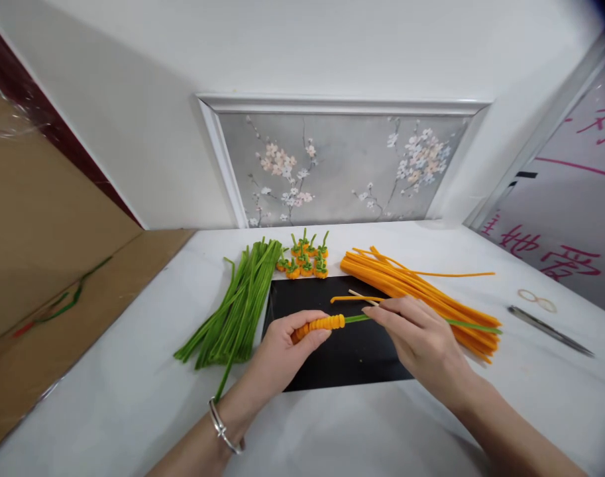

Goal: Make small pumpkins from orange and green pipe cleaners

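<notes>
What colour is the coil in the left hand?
Orange: the coil in the left hand, shown in the head view.

White tbl (133, 424), smooth top, faint grey marks. Ctr: flat blk mat (332, 364). L of mat: green pipe cleaners (237, 305), loose bundle, slanted. R: orange pipe cleaners (401, 278), bundled, a few strays on top. Just behind mat: small orange-and-green ornaments (307, 265), clustered, stems up. Far R: 2 thin rings (536, 300), side by side; metal tweezers (550, 330) nearby, angled.
</notes>
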Demonstrator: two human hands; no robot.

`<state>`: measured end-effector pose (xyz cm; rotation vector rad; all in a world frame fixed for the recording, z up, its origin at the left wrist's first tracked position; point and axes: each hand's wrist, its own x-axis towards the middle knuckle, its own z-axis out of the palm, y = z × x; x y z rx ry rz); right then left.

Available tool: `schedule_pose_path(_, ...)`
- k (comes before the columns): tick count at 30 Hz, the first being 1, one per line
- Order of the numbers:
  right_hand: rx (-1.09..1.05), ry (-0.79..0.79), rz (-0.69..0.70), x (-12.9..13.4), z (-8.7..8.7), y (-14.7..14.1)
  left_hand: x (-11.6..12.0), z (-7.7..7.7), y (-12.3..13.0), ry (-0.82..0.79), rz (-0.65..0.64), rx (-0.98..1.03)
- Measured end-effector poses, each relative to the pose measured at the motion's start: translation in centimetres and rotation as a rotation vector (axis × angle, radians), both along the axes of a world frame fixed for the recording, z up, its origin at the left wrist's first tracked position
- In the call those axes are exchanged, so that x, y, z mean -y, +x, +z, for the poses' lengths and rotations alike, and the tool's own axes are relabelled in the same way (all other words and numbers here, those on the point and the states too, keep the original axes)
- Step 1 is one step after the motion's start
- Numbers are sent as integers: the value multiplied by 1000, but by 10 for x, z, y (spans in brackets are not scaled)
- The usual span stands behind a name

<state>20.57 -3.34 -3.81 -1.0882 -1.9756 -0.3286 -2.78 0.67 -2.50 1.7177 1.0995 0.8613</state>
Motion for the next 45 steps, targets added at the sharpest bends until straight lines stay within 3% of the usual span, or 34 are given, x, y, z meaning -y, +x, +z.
schedule_pose_path(8,13,-77,120,0,0,-11,6,-3,3,133,-147,-151)
schedule_pose_path(16,27,-149,140,2,-7,-18,10,2,5,234,-245,-230)
schedule_pose_path(23,24,-115,153,0,-8,-9,9,0,4,194,-74,-193)
schedule_pose_path(30,24,-129,135,0,-5,-10,6,3,5,237,-4,-202)
schedule_pose_path(45,17,-196,211,4,-10,-18,11,-5,6,232,-105,-202)
